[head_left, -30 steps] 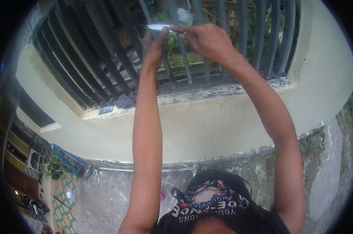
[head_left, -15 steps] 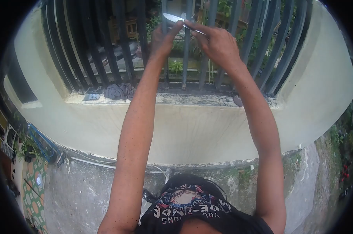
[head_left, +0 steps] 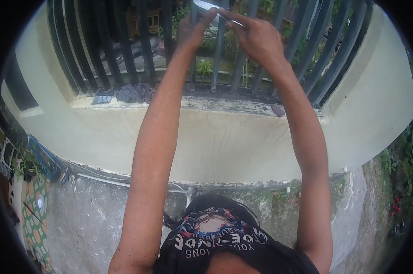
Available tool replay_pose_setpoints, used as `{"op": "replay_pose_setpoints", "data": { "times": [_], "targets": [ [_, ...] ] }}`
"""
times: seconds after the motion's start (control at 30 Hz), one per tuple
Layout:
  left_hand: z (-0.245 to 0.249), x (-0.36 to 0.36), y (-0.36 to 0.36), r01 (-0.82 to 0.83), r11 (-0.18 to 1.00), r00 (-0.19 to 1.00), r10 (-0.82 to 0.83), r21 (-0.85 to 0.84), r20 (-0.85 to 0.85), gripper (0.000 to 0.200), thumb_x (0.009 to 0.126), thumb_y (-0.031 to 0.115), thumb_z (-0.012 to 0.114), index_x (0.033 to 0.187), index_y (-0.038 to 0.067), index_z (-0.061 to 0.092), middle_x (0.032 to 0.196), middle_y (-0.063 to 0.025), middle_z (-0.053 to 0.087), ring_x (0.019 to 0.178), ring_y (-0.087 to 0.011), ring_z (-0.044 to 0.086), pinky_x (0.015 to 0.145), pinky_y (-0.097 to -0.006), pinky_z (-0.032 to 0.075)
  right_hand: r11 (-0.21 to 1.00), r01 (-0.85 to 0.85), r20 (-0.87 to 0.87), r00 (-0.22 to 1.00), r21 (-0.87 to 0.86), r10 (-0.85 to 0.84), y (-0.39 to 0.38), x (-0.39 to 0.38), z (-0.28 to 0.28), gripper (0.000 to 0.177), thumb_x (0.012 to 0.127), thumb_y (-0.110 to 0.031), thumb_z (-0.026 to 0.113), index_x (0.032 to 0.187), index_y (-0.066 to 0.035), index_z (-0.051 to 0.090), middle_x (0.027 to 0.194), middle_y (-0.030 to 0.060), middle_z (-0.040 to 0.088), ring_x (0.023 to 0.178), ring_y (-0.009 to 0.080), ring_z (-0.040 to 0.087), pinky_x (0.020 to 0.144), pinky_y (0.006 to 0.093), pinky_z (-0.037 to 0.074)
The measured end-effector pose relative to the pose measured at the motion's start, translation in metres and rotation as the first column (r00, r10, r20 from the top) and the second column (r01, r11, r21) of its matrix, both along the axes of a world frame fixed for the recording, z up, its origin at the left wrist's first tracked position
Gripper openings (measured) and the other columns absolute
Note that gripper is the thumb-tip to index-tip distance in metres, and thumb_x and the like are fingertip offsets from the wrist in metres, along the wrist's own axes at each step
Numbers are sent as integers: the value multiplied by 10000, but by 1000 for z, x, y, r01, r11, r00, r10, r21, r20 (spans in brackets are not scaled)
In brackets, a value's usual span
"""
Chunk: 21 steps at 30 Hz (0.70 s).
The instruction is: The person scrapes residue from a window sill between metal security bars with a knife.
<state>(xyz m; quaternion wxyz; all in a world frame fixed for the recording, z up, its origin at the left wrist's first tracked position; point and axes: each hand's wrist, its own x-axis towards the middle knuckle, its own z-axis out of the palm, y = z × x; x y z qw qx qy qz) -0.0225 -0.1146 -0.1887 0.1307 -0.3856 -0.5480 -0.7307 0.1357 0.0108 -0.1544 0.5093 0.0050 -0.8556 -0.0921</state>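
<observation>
Both hands are raised at the grey metal bars [head_left: 218, 55] at the top of the view. My right hand [head_left: 260, 39] is closed on a thin metal tool with a flat, shiny blade [head_left: 205, 5], which lies slantwise across the bars. My left hand [head_left: 192, 31] has a finger or thumb against the blade near its middle; its other fingers are dim and partly hidden around a bar. The blade's far end is close to the top edge of the view.
On the ledge [head_left: 206, 104] below the bars lie a crumpled grey cloth [head_left: 134, 92], a small packet [head_left: 102, 99] and a flat dark piece [head_left: 277, 110]. Plants [head_left: 204, 67] show behind the bars. A pale wall [head_left: 234, 146] drops to the concrete floor [head_left: 97, 214].
The hands and blade sit a little higher in the view, and the ledge and wall have shifted up with them. Both hands keep nearly the same hold.
</observation>
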Motion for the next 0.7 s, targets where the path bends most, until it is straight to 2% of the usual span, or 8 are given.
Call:
{"op": "replay_pose_setpoints", "data": {
  "times": [0.03,0.1,0.23,0.33,0.37,0.53,0.6,0.7],
  "targets": [
    [-2,0,1,-3,1000,1000,3,4,16,593,811,594,824,1072,70,729,1021,-61,721,1012,-181,653,937,-374,473,998,3,67,998,-69,2,-3,2,1,309,1047,-412,575,1334,-417,687,781,95,743,754,273,750,678,436,615],
    [-1,-2,-3,21,1000,997,-23,-20,-80,555,852,658,772,1042,143,689,730,79,472,695,-39,451,646,-277,377,994,-11,106,994,-108,23,-1,4,0,307,1046,-417,576,1330,-415,691,782,96,744,748,275,749,672,438,613],
    [0,0,-9,45,999,985,-48,-20,-165,550,871,655,754,1058,141,690,741,73,480,695,-39,443,658,-270,375,996,-33,64,997,-77,38,-5,9,-2,299,1040,-418,588,1315,-407,705,784,100,748,738,275,748,673,452,607],
    [3,10,-4,-49,999,998,49,-16,-28,624,826,697,770,1091,137,701,764,67,505,734,-59,488,682,-291,392,998,5,-42,999,-59,-8,-14,8,0,291,1039,-406,595,1306,-408,711,782,94,750,738,276,747,669,455,604],
    [6,13,-3,-71,997,997,71,20,25,615,755,634,849,926,64,696,875,-41,685,862,-174,640,817,-366,484,998,5,-41,999,-58,-8,-12,7,0,291,1039,-406,595,1306,-408,711,782,94,750,738,276,747,669,455,604],
    [1,3,-8,-7,999,993,3,-35,-114,704,781,769,754,1051,122,703,792,21,555,776,-103,540,751,-375,446,986,-87,98,990,-145,102,-1,6,4,292,1031,-417,607,1306,-419,707,767,90,741,722,281,736,655,449,592],
    [2,4,-1,-123,992,988,122,-5,-97,649,809,738,754,1027,129,699,791,34,555,760,-70,515,697,-330,420,993,-69,43,996,-97,73,-4,5,6,294,1030,-420,609,1308,-421,705,765,93,739,730,278,738,678,456,594],
    [3,8,-3,-15,1000,1000,15,9,-22,646,780,693,800,1011,97,703,867,-3,625,847,-121,583,788,-333,447,993,-67,8,998,-94,68,-6,1,3,299,1027,-421,613,1314,-424,700,764,96,737,747,277,739,716,465,596]
  ]
}}
